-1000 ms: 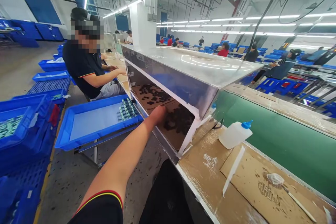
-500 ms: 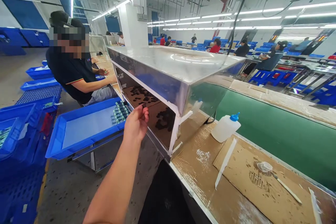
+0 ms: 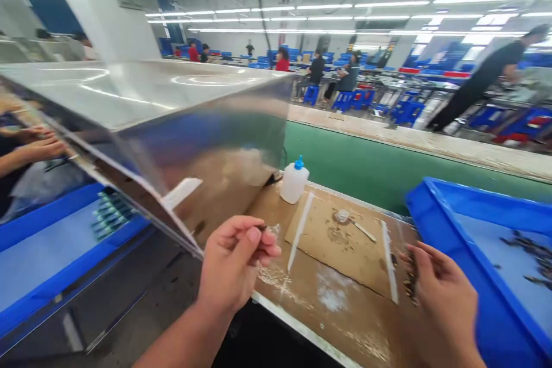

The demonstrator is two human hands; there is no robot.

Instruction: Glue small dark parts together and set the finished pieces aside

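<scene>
My left hand (image 3: pixel 237 259) is raised over the near edge of the bench, thumb and fingers pinched on a small dark piece (image 3: pixel 261 227). My right hand (image 3: pixel 444 293), smeared by motion, is beside the blue bin on the right. Its fingers are curled around small dark and brassy parts (image 3: pixel 410 282), whose exact kind is unclear. Between the hands a cardboard sheet (image 3: pixel 319 230) lies taped to the bench. On it are a whitish blob (image 3: pixel 342 217) in a stained patch and a thin light-coloured stick (image 3: pixel 364 231).
A white squeeze bottle (image 3: pixel 295 183) with a blue cap stands behind the cardboard. The metal hood (image 3: pixel 207 149) rises on the left. Dark parts (image 3: pixel 532 253) lie in the right blue bin (image 3: pixel 466 236). Another blue bin (image 3: pixel 64 276) is at left, near a co-worker's hands (image 3: pixel 45 146).
The view has swung right. My left hand has moved from the hood's opening to over the bench, still pinched. My right hand and the right blue bin have come into view.
</scene>
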